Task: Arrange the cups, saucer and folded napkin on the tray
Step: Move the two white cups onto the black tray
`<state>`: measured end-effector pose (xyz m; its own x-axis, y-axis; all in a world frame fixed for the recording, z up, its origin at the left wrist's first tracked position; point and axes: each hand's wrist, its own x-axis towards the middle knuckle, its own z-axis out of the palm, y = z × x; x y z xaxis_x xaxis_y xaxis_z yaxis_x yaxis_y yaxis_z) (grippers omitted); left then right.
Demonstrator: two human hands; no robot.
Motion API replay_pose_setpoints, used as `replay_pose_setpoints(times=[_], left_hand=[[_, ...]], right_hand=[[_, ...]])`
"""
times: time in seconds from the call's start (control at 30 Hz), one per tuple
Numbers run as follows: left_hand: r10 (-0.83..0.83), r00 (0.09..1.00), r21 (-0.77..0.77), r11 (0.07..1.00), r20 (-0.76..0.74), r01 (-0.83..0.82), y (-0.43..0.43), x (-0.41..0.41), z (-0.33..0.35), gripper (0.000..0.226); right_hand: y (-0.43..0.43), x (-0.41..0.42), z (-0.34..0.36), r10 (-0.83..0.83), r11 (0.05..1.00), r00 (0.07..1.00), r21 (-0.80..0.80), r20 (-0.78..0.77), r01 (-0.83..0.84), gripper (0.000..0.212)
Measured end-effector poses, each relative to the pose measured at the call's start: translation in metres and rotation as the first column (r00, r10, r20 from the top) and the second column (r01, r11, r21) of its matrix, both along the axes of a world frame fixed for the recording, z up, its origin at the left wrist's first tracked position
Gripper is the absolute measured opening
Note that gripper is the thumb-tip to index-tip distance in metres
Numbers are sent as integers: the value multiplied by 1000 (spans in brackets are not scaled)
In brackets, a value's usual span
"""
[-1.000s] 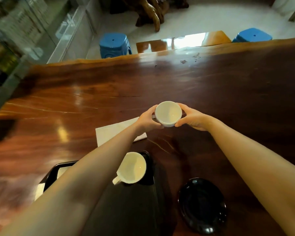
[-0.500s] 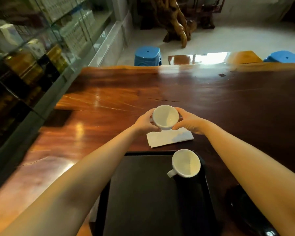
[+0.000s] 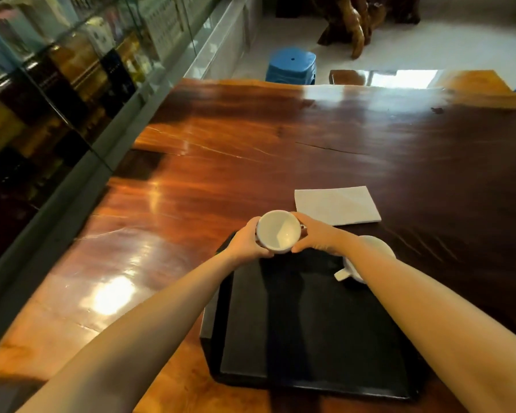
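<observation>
White and round, a small china cup (image 3: 278, 235) sits between two bare hands. The left hand (image 3: 248, 241) curls around the cup's left side, with its fingers (image 3: 261, 252) bent and pressed to the wall and the thumb up by the rim. The right hand (image 3: 316, 236) does the same on the right side, fingers (image 3: 300, 248) curved in and touching the cup. Both hands are partly closed and grip the cup between them. The cup is upright, with its open top facing up, and it is over the far left corner of the flat black tray (image 3: 310, 329). I cannot tell if the cup touches the tray or is just above it.

A second white cup with a handle (image 3: 350, 271) stands at the far right of the tray, partly hidden behind the right arm. A folded white paper napkin (image 3: 337, 205) lies flat on the shiny brown wooden table (image 3: 221, 162), just past the tray and near the right hand.
</observation>
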<state>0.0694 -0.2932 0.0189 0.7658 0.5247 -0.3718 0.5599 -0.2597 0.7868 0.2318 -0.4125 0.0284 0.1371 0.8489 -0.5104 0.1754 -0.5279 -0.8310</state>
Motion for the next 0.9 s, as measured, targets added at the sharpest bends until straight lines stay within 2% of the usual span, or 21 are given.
replay_pose_setpoints(times=[0.23,0.47,0.63,0.83,0.9], left_hand=[[-12,997,13,1000,-70,13,-3,-24,-18,82],[1,998,10,1000,-68,0,-1,-29,-20,82],[-77,987,36,996,-143,82,8,-29,-10,80],[-159,937,48,982,-311,183,25,-25,18,89],[-199,918,88,966,-344,243,30,-20,33,83]], right_hand=[[0,-28,-22,-17,998,1000,-62,5,17,82],[4,-35,-23,-26,998,999,-59,30,27,83],[9,-40,-21,-19,997,994,-74,106,27,82],[11,-33,-3,30,966,978,-256,206,24,79],[9,-26,10,54,946,972,-322,228,22,78]])
